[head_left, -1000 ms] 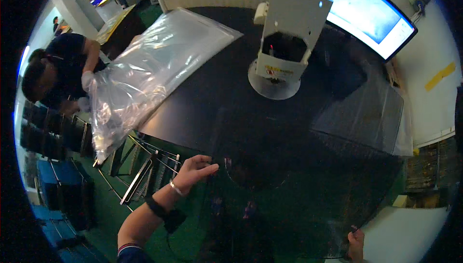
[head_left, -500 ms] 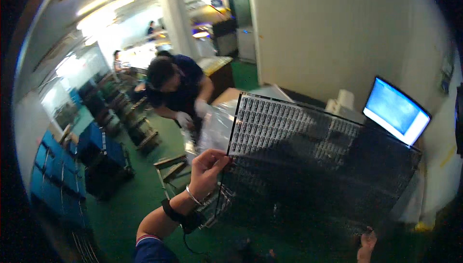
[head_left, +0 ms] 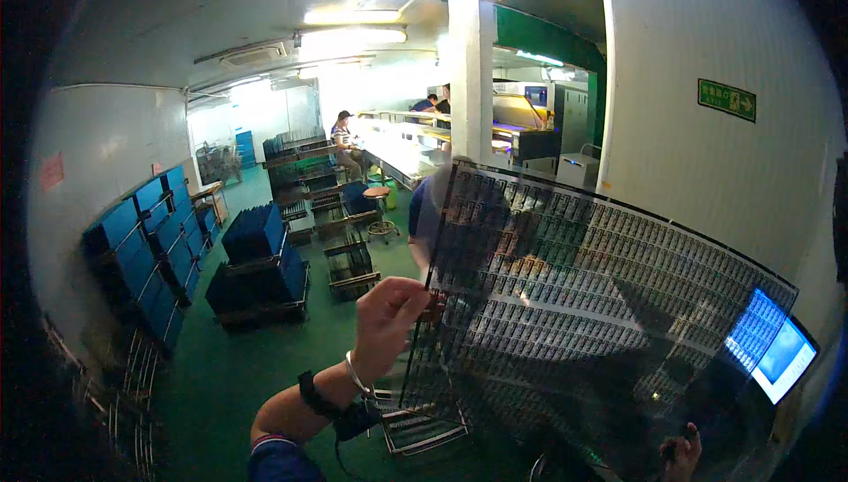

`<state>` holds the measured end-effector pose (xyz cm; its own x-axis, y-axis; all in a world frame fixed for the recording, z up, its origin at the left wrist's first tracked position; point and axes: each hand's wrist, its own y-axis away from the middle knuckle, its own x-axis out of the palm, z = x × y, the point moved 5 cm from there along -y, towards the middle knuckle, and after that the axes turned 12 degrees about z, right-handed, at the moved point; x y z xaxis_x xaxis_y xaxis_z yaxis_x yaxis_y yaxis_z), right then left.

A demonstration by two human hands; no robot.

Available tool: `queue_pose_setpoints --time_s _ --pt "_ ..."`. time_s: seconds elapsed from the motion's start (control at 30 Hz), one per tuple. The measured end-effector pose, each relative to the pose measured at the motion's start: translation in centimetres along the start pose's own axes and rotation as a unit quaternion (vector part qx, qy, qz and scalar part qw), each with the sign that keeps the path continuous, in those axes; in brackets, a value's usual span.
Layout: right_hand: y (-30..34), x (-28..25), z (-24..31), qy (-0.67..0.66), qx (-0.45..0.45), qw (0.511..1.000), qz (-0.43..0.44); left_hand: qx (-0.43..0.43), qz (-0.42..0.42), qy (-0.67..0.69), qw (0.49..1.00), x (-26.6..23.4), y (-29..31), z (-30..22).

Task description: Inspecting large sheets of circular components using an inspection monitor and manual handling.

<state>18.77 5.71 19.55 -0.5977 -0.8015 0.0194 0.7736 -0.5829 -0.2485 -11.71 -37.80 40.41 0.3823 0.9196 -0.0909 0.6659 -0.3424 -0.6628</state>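
A large, thin, see-through film sheet (head_left: 565,314), dark and printed with rows of small repeated patterns, hangs in front of me. My left hand (head_left: 387,327) pinches its left edge between thumb and fingers. On that wrist are a pale bangle (head_left: 355,372) and a black strap (head_left: 315,395) with a small box (head_left: 356,420) on it. Low at the right, my right hand (head_left: 680,454) is at the sheet's lower right part, fingers bent and partly seen through the dark film; its grip looks closed on the sheet's edge.
A co-worker (head_left: 419,233) is largely behind the film. A lit monitor (head_left: 784,360) stands at the right, partly covered by it. Blue racks (head_left: 258,274), blue cabinets (head_left: 141,243), a round stool (head_left: 377,193) and a metal frame (head_left: 424,429) stand on the green floor. A white pillar (head_left: 470,75) rises ahead.
My view has swung up and left, showing more of the room. The sheet now covers most of the co-worker, and light shows through more of it. Both hands stay at the sheet.
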Motion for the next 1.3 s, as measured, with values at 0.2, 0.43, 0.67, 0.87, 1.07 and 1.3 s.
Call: queue_pose_setpoints --time_s 0.2,0.43,0.67,0.87,1.07,1.3 --pt "1.0 1.2 0.8 -0.094 -0.004 0.995 0.039 0.01 -0.007 0.012 1.0 -2.6 1.3 -3.5" --pt "2.0 2.5 2.9 -0.009 -0.006 0.999 0.038 0.027 0.006 0.014 1.0 -3.5 1.4 -4.0" --pt "1.8 1.4 2.2 -0.12 -0.029 0.992 0.029 0.023 0.04 0.012 0.999 -1.2 0.4 -2.9" --pt "5.2 -4.9 -2.6 -0.145 0.054 0.985 -0.08 0.07 0.138 -0.069 0.986 8.8 -3.0 -1.6" --pt "18.0 -15.1 -6.9 -0.045 -0.013 0.945 -0.323 0.078 0.391 0.07 0.915 27.2 -6.5 -5.7" --pt "36.8 -17.7 -12.5 -0.259 0.049 0.731 -0.63 0.139 0.623 0.018 0.77 39.3 2.0 -9.0"
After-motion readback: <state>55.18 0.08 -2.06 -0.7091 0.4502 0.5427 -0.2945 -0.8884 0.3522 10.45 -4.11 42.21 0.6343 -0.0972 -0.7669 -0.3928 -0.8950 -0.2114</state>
